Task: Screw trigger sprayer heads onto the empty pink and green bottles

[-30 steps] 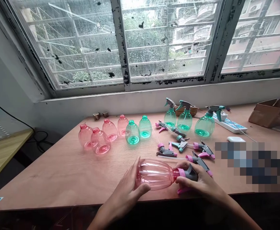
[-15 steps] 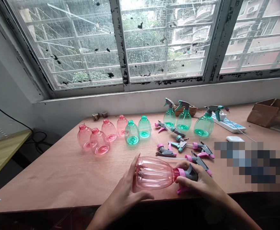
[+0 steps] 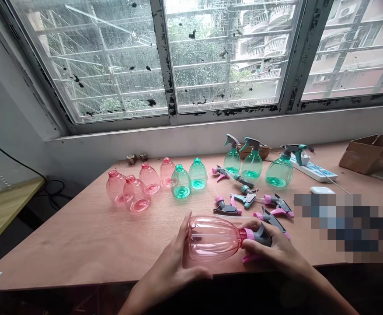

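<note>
A clear pink spray bottle (image 3: pixel 214 238) lies sideways above the table's front edge, its base to the left. My right hand (image 3: pixel 272 245) is closed round the grey and pink spray head (image 3: pixel 259 235) at its neck. Near the base, my left hand (image 3: pixel 178 258) is cupped with the thumb stretched out below the bottle and the fingers apart. A narrow gap shows between palm and base; whether hidden fingers touch it I cannot tell. Behind the bottle lie several loose spray heads (image 3: pixel 227 206), pink-grey and green-grey.
Several open pink bottles (image 3: pixel 137 194) and two open green bottles (image 3: pixel 181 181) stand at the left and middle. Three green bottles with spray heads (image 3: pixel 279 171) stand farther back. A power strip (image 3: pixel 318 170), a white case (image 3: pixel 322 190) and a cardboard box (image 3: pixel 368 155) lie to the right.
The pink bottle and spray head have shifted slightly right, and the gap at the left palm looks a little wider. Both hands keep nearly the same pose.
</note>
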A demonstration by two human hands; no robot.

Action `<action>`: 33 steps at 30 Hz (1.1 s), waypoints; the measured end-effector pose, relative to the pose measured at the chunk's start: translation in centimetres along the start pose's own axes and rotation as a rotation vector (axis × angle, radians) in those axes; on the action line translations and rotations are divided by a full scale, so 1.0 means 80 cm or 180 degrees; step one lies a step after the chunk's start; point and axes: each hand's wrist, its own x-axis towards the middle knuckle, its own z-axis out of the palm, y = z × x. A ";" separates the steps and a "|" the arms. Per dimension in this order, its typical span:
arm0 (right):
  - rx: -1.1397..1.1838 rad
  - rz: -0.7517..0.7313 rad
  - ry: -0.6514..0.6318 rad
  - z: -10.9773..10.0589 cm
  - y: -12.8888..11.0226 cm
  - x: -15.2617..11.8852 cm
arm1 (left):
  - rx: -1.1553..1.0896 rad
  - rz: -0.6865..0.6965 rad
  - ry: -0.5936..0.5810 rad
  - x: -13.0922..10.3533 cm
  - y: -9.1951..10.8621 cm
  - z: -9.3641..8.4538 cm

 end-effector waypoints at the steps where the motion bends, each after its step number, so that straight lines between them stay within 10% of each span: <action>1: -0.0046 -0.0026 0.0021 0.000 0.000 0.000 | 0.0027 -0.0022 -0.0014 0.000 -0.001 -0.001; 33: 0.0134 0.0209 -0.0468 -0.008 -0.001 0.003 | 0.0254 -0.0040 -0.0120 0.000 -0.003 -0.003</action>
